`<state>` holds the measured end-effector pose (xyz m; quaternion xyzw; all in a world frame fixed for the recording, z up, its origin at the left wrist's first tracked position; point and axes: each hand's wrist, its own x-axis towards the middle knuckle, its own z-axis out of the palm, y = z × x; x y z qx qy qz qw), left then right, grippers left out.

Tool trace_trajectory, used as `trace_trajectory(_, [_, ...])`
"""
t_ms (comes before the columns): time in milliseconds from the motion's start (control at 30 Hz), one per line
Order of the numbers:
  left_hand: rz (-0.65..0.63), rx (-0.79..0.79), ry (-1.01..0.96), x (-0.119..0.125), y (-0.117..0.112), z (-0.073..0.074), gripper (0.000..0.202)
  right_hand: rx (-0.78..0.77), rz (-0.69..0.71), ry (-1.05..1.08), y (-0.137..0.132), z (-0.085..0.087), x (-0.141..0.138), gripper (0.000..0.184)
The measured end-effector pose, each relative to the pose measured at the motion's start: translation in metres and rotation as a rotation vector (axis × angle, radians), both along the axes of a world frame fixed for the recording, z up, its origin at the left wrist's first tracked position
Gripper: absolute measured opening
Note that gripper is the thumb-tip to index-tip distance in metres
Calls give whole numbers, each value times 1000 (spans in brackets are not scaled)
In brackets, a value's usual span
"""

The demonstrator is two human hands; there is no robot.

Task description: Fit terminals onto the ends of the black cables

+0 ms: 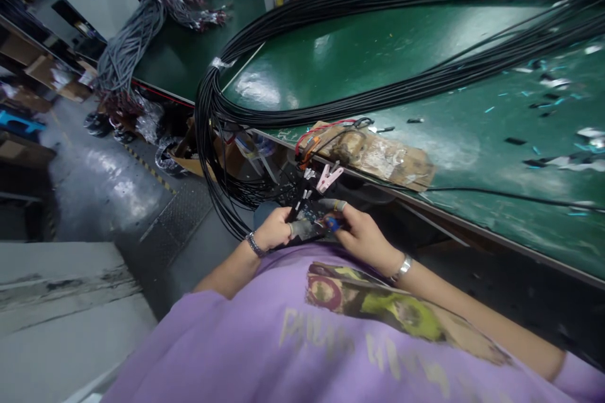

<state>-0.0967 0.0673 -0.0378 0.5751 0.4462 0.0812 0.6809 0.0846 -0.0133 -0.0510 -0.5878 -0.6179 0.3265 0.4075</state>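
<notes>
My left hand (pixel 275 228) is closed around the ends of thin black cables (pixel 299 201) just above my purple shirt, its thumb wrapped in grey tape. My right hand (pixel 360 234) is closed too, with taped fingertips pinching a small blue piece (pixel 333 223) against the same cable ends. The cables come from a thick black bundle (pixel 378 94) that loops off the green workbench (pixel 425 44) and hangs over its edge. A pink clip (pixel 329 177) hangs just above my hands.
A taped cardboard pad (pixel 378 154) with red and orange wires lies on the bench edge. Cut scraps of insulation litter the bench at right. Grey cable bundles (pixel 127 50) drape off the far bench. Cardboard boxes stand at left above a grey floor.
</notes>
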Motion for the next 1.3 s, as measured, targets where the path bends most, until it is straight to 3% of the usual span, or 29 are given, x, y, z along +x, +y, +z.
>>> trace_trajectory(200, [90, -77, -73, 1, 3, -8, 47, -68, -198, 181, 0, 6, -1, 23])
trace_trajectory(333, [199, -136, -161, 2, 3, -13, 54, -86, -179, 301, 0, 14, 1, 19])
trace_trajectory(567, [34, -101, -98, 0, -10, -8, 40, -146, -47, 334, 10, 36, -11, 18])
trace_trajectory(733, [8, -70, 41, -3, -20, -7, 36, -233, -27, 503, 16, 29, -20, 24])
trace_trajectory(867, [-24, -80, -8, -9, -21, -2, 48, -270, -64, 579, 14, 21, -20, 24])
trace_trajectory(1100, [-198, -99, -19, -10, -10, 10, 55, -362, 20, 691, 5, 26, -20, 29])
trace_trajectory(1300, [-27, -3, -58, 8, -20, 21, 49, -481, -180, 967, 1, 16, -16, 28])
